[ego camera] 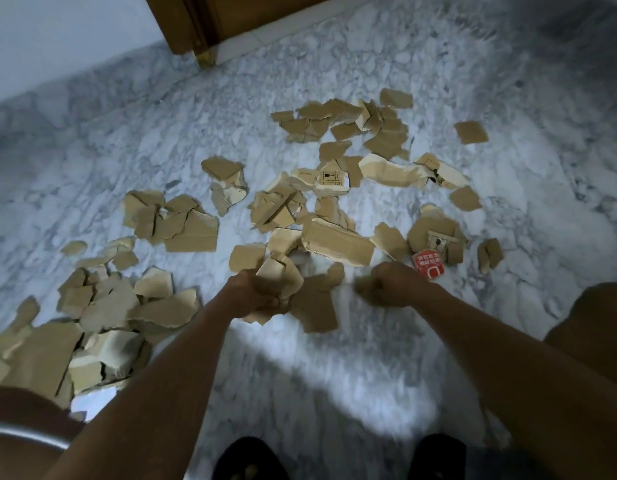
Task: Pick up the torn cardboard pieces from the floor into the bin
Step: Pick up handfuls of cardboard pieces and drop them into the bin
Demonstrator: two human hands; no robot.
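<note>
Torn brown cardboard pieces point(338, 242) lie scattered over the marble floor point(335, 375), from the far middle to a dense heap point(92, 323) at the lower left. My left hand point(255, 292) is low over the floor and grips a bunch of cardboard pieces point(279, 275). My right hand point(393, 284) is just right of it, blurred, with its fingers curled; whether it holds a piece is unclear. A red printed scrap point(428, 266) lies beside the right hand. A curved metal rim point(26, 433), apparently the bin's, shows at the bottom left edge.
A wooden door frame point(192, 26) and a white wall point(57, 36) stand at the far left. My feet in black slippers point(248, 459) are at the bottom edge. My knee point(594, 323) juts in at the right. Bare floor lies between my feet and hands.
</note>
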